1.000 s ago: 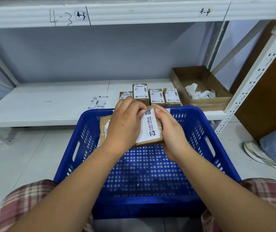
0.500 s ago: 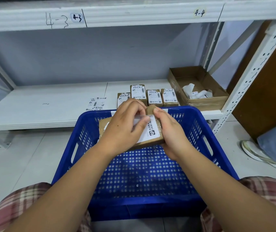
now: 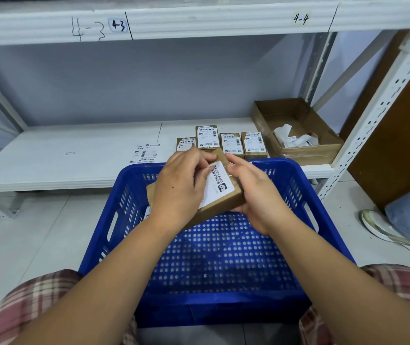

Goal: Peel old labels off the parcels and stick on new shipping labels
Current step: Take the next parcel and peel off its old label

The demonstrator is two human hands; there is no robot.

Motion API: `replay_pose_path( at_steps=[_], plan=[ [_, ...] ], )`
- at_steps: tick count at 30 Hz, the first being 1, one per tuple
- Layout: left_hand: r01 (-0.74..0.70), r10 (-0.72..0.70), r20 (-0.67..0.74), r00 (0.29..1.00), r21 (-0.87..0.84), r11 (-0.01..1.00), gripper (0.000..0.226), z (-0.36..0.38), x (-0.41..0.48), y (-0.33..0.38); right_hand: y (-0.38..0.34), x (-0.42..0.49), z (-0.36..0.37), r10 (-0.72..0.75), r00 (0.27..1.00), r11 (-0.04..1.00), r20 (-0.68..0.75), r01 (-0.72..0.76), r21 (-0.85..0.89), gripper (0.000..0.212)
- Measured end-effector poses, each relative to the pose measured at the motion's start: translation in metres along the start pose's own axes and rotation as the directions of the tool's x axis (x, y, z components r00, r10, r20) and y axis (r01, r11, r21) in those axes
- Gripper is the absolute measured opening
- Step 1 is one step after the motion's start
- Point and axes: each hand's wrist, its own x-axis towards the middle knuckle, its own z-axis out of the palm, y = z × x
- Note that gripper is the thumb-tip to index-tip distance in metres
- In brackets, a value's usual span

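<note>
A brown cardboard parcel (image 3: pixel 226 204) is held tilted over the far end of a blue plastic basket (image 3: pixel 323 220). A white label (image 3: pixel 220 185) with a black logo lies on its top face. My right hand (image 3: pixel 256 192) grips the parcel's right end. My left hand (image 3: pixel 181 188) lies over the parcel's left half, its fingertips pinching the label's upper edge. Several labelled parcels (image 3: pixel 231 143) stand in a row on the white shelf (image 3: pixel 62 158) behind. A sheet of labels (image 3: pixel 145 154) lies flat on the shelf to their left.
An open cardboard box (image 3: pixel 323 149) holding crumpled label scraps (image 3: pixel 293 138) sits at the shelf's right end. A white upright (image 3: pixel 373 115) stands to the right. Another person's shoe (image 3: pixel 385 230) rests on the floor at far right. My plaid-clad knees flank the basket.
The parcel has turned, its right end now lower and nearer. My left fingers have shifted up along the label to its upper edge. My right hand moved slightly right with the parcel.
</note>
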Motion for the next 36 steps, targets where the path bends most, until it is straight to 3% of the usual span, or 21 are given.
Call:
replay_pose_path(
  at_steps=[10, 23, 30, 33, 36],
  plan=[
    [-0.053, 0.055, 0.098, 0.994, -0.021, 0.998, 0.011, 0.0041, -0.0055, -0.0047, 0.0003, -0.0008, -0.0013, 0.048, 0.996, 0.989, -0.080, -0.059, -0.136, 0.022],
    [-0.142, 0.134, 0.143, 0.981, 0.049, 0.989, 0.011, 0.0006, -0.0080, -0.0008, -0.0027, 0.0030, -0.0040, 0.089, 0.991, 0.979, -0.103, -0.106, -0.176, 0.019],
    [0.007, 0.012, 0.223, 0.975, -0.087, 0.996, 0.012, -0.0008, -0.0073, -0.0012, -0.0022, 0.0033, -0.0042, 0.125, 0.989, 0.976, -0.084, -0.138, -0.170, 0.020],
    [0.039, -0.010, 0.248, 0.969, -0.113, 0.993, 0.034, -0.0031, -0.0057, 0.0016, -0.0007, 0.0040, -0.0055, 0.151, 0.985, 0.976, -0.086, -0.162, -0.142, 0.020],
    [0.115, -0.066, 0.283, 0.957, -0.160, 0.980, 0.025, -0.0043, -0.0047, 0.0033, -0.0005, 0.0054, -0.0068, 0.161, 0.983, 0.975, -0.090, -0.173, -0.138, 0.019]
  ],
)
